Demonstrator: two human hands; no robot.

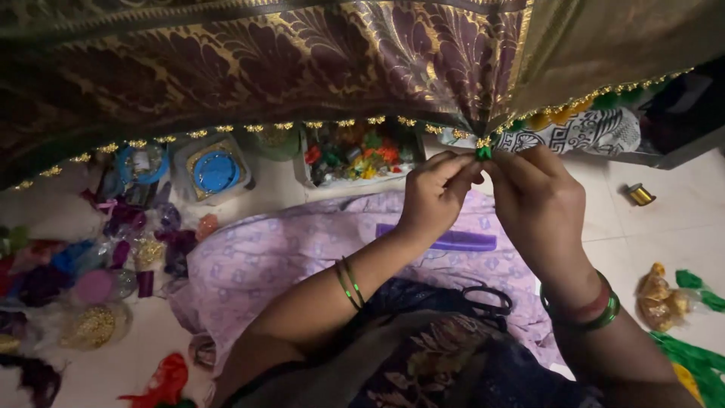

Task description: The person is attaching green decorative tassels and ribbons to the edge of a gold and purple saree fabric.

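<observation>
Both hands, the left hand [434,198] and right hand [538,198], pinch a green tassel [483,153] on the brown cloth's [302,60] beaded edge; bare floor [672,219] lies right.

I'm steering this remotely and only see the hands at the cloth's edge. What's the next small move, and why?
Probably draw the green tassel snug against the beaded border. Both hands, left hand and right hand, pinch it right at the hem, where the gold beads already run on either side, so it seems mid-fastening.

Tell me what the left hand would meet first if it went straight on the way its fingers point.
The left hand would meet the small green tassel it pinches, then probably the right hand.
</observation>
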